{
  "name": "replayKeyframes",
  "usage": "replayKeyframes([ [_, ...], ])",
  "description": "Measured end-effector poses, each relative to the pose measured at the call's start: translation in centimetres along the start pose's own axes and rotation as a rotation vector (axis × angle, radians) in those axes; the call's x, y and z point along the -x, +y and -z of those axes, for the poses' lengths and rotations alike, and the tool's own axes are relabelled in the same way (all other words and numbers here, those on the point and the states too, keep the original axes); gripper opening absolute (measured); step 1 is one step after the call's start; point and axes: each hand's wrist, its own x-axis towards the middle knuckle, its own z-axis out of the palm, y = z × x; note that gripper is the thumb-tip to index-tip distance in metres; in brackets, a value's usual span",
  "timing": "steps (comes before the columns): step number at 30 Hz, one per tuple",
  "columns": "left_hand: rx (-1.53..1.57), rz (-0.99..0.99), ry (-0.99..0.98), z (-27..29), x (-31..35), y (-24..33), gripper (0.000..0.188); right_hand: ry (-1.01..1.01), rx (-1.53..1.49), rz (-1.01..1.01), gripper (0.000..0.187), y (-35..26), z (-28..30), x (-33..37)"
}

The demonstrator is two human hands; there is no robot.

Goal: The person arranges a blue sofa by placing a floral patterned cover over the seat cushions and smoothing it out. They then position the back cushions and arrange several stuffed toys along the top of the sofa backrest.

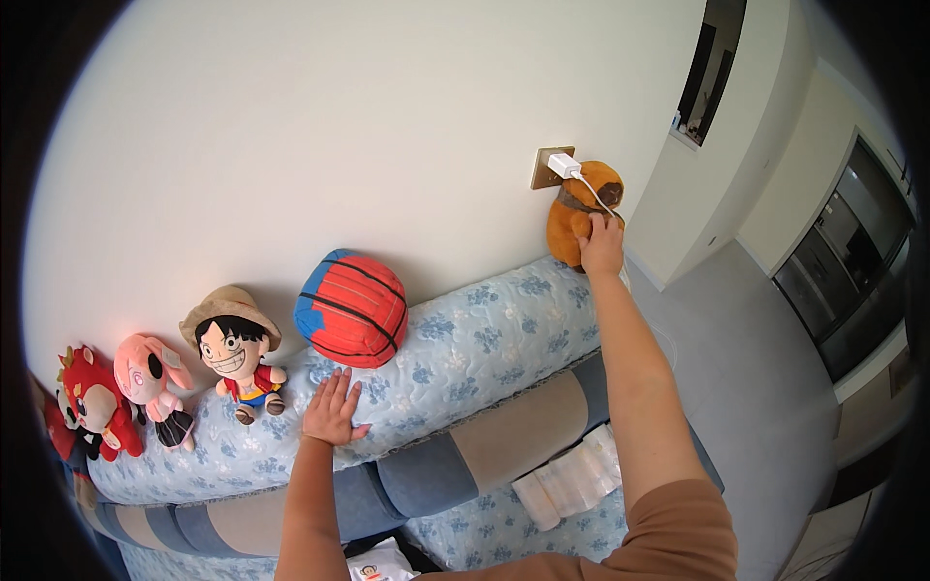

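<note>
My right hand (603, 244) reaches to the far right end of the sofa back, its fingers curled on the front of a brown plush animal (563, 228). The plush sits upright against the wall, just below a socket. A white cable (598, 197) runs from a white charger (564, 166) across the plush toward my fingers. My left hand (332, 410) lies flat with spread fingers on the blue flowered sofa cover (455, 339). Just beyond it rests a red and blue cube-shaped cushion (354, 308). Left of that sits a straw-hatted doll (237, 353).
Farther left on the sofa back are a pink long-eared doll (152, 382) and a red plush (102, 402). A clear-wrapped package (570, 479) and a white pack (381, 562) lie on the seat. Grey floor (746, 387) and a dark glass door (852, 261) are at right.
</note>
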Motion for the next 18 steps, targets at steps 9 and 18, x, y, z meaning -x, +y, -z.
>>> replayKeyframes([
  [9,-0.003,0.007,-0.008,0.0,0.0,0.2,0.075,0.041,-0.015,0.170,0.020,-1.4,1.8,-2.4],
  [18,0.017,0.023,-0.030,0.2,0.0,0.0,0.076,-0.856,-0.565,0.146,0.018,-4.5,5.0,-2.8],
])
